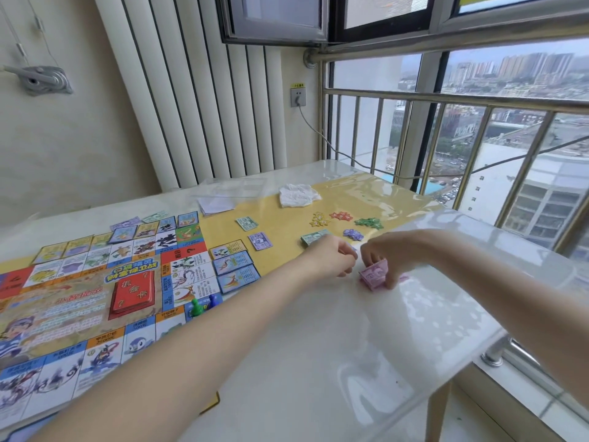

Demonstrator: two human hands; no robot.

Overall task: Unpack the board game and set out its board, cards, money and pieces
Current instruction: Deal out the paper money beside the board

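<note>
My right hand (387,255) pinches a pink banknote stack (374,275) on the white table (318,346); my left hand (334,256), fingers curled, pinches something I cannot make out. The board (79,301) lies left, its red card deck (134,293) marked "机会卡".

Glossy white table (318,362) with a yellow mat (366,199) under clear film at the far side. Game board (79,301) lies flat at left, property cards (236,266) just beside its right edge. On the mat: white crumpled cloth (298,194), paper sheets (216,204), green banknotes (247,223), purple banknotes (259,240), green banknote stack (314,237), yellow stars (319,219), red stars (341,215), green tokens (369,222), purple tokens (353,234). Pink banknotes (374,275) sit on the white surface.
</note>
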